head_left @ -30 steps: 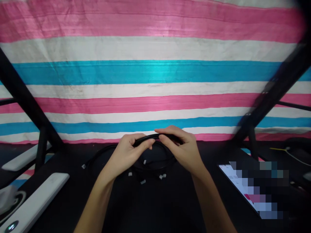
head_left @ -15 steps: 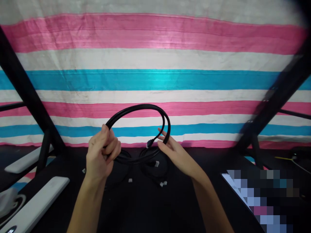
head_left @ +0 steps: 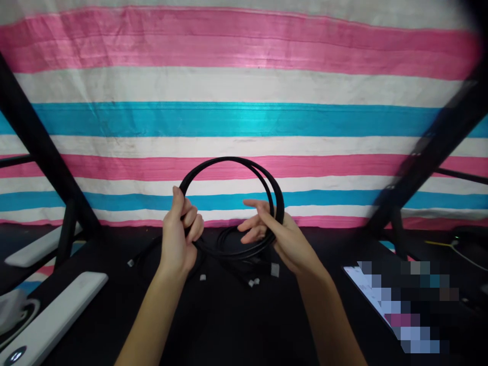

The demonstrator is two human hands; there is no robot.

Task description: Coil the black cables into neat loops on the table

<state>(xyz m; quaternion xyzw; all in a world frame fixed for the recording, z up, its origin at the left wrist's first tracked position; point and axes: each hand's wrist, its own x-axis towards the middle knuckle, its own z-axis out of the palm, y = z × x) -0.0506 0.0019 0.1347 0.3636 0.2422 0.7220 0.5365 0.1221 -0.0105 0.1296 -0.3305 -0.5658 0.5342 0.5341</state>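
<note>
A black cable (head_left: 229, 159) is wound into a round coil of several loops, held upright above the dark table. At the coil's left side my left hand (head_left: 177, 236) is closed around the loops, thumb up. On the other side, the loops run through my right hand (head_left: 292, 241), between thumb and fingers, with the fingertips loosely curled inside the ring. More black cables (head_left: 223, 239) lie on the table behind and below the coil, partly hidden by it. Pale connector ends (head_left: 274, 270) show near my right hand, and a small pale piece (head_left: 203, 277) lies between my wrists.
A long white device (head_left: 72, 315) lies at the left, beside a white plug with a cord (head_left: 15, 312). To the right is a flat screen (head_left: 371, 290), partly pixelated. Black slanted posts (head_left: 46, 147) flank the table (head_left: 236, 325). A striped sheet (head_left: 244, 119) hangs behind.
Both hands and the coil have shifted to the right. My right hand has gone from touching the loops with spread fingers to holding them. The loose cable end inside the ring no longer shows.
</note>
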